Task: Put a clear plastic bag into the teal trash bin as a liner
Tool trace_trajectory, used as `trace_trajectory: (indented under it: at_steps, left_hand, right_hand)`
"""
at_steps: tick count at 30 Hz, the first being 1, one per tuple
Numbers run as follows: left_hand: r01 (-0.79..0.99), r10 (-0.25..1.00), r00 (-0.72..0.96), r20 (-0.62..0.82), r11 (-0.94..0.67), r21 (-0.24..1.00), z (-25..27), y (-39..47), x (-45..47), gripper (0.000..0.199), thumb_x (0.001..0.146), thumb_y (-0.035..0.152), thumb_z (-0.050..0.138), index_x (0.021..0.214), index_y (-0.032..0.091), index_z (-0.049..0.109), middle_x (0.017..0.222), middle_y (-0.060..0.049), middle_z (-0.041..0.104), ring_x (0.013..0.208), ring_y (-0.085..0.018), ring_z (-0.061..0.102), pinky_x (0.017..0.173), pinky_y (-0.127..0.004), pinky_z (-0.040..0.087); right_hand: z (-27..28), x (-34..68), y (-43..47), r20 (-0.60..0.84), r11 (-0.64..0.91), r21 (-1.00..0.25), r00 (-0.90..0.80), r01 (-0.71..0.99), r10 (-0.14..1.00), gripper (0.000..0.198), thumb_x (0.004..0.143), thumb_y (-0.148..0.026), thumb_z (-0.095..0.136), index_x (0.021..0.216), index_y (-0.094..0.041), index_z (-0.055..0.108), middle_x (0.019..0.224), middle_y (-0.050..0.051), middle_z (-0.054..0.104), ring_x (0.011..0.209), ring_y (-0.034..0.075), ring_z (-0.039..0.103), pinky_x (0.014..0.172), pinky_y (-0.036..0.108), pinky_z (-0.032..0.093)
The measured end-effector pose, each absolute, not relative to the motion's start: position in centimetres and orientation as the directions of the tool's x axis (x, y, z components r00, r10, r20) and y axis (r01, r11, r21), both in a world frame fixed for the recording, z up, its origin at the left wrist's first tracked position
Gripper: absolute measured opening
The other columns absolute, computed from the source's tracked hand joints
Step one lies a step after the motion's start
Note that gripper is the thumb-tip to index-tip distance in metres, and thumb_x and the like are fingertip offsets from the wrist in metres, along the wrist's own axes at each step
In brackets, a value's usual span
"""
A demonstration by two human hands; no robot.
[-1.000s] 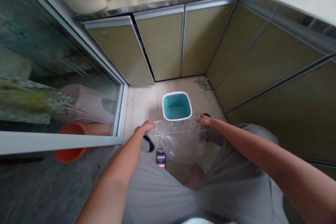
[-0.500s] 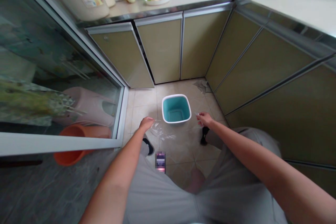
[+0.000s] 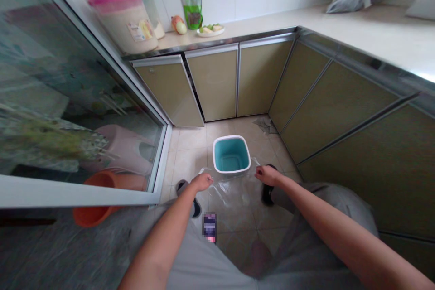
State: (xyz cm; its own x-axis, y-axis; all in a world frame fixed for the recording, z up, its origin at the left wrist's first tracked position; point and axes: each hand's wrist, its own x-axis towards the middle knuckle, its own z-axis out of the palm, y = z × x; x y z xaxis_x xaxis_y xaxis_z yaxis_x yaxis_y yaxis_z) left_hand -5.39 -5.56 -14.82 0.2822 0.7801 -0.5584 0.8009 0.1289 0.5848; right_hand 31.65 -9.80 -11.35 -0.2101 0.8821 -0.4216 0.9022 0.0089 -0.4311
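Between my two hands stretches a clear plastic bag (image 3: 226,188), thin and see-through, hanging just on the near side of the bin. My left hand (image 3: 203,181) is closed on one side of it, and my right hand (image 3: 265,175) grips the other side in a fist. A teal bin (image 3: 231,156) with a white rim stands upright on the floor, its inside showing bare. Both hands are below and beside its near rim, apart from it. The bag's exact outline is hard to make out.
A pixelated phone-like object (image 3: 210,226) lies between my feet. Cabinets (image 3: 214,86) enclose the back and right; one door (image 3: 173,90) stands ajar. At left are a glass sliding door (image 3: 78,86) and an orange bucket (image 3: 91,217). Containers (image 3: 129,27) and a plate (image 3: 210,31) sit on the counter.
My head view has tilted up, so the counter shows more fully. My left hand has moved right, closer to my right hand, and the plastic between them hangs more bunched.
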Motion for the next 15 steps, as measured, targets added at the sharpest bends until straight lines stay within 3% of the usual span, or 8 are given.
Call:
trace_trajectory:
  at_steps: [4,8,12,15]
  left_hand:
    - [0.726,0.875,0.283,-0.393,0.073,0.684,-11.6,-3.8,-4.5,0.045,0.087,0.061,0.06,0.069,0.02,0.058,0.065,0.0,0.056,0.067,-0.016,0.054,0.065,-0.027,0.042]
    - [0.411,0.935,0.27,-0.229,0.103,0.906,-2.8,-0.9,-3.0,0.065,0.09,0.082,0.028,0.064,0.023,0.036,0.058,0.003,0.035,0.056,-0.013,0.035,0.057,-0.028,0.035]
    - [0.183,0.919,0.385,-0.079,0.008,0.983,9.2,-2.5,-3.5,0.076,0.081,0.094,0.002,0.062,0.025,0.027,0.058,0.0,0.029,0.057,-0.015,0.031,0.055,-0.032,0.034]
    - [0.115,0.898,0.433,0.079,-0.142,0.983,15.5,-6.7,-5.6,0.086,0.065,0.105,0.002,0.062,0.025,0.032,0.059,-0.003,0.034,0.061,-0.02,0.04,0.058,-0.038,0.038]
  right_hand:
    - [-9.9,31.8,-8.9,-0.366,-0.074,-0.562,-0.167,0.824,0.916,0.039,0.098,-0.041,0.048,0.066,-0.019,0.056,0.073,0.006,0.063,0.07,0.017,0.053,0.067,0.028,0.037]
    - [-4.2,32.1,-5.3,-0.287,-0.217,-0.823,-0.055,0.525,0.956,0.063,0.101,-0.069,0.023,0.061,-0.022,0.038,0.057,0.001,0.043,0.057,0.014,0.04,0.057,0.027,0.034]
    - [6.8,32.3,-3.2,-0.05,-0.036,-0.983,-0.073,0.18,0.996,0.068,0.093,-0.084,0.012,0.064,-0.025,0.028,0.055,-0.003,0.025,0.05,0.012,0.025,0.048,0.026,0.026]
    - [16.7,31.6,-5.8,0.188,0.191,-0.978,-0.044,0.083,0.981,0.07,0.089,-0.088,0.004,0.064,-0.025,0.023,0.057,-0.002,0.021,0.051,0.014,0.025,0.049,0.027,0.027]
